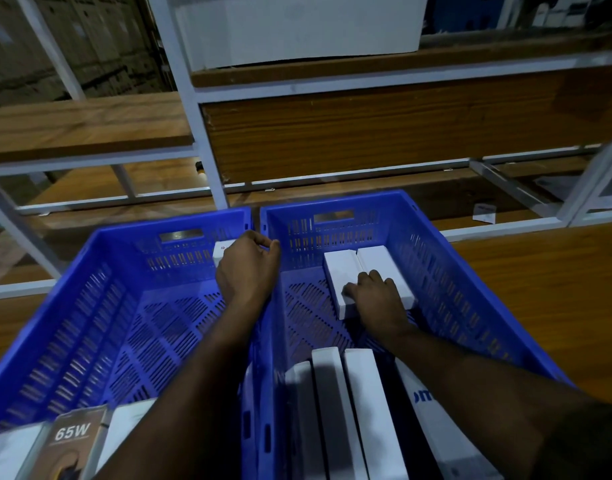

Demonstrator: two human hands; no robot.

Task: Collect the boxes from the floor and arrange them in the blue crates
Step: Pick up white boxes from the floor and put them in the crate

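Left crate: it is standing on my left, touching the right one along their shared wall. Most of its floor is showing bare, so I am judging there is room for many more boxes.

Near corner of left crate: a brown box marked 65W is lying here with white boxes just beside it. They are partly cut by the picture edge, so I am not counting them.

My left hand: I am holding it over the far right corner of the left crate, and the fingers are curling around a small white box. Only one end of this box is showing behind my knuckles. I am judging that I am placing it against the far wall.

Right crate: it is holding more than the left one, but the middle of its floor is showing bare between the far boxes and the near ones.

My right hand: I am pressing it flat on top of two white boxes lying side by side at the far end. The fingers are spread, not closing around anything. I am judging that I am pushing these two into line.

Near end of right crate: several long white boxes are standing on edge in a row under my forearm.

What is left: the floor where the boxes come from is not appearing in this view, so I cannot tell how many are waiting. I am judging the task as only partly done.
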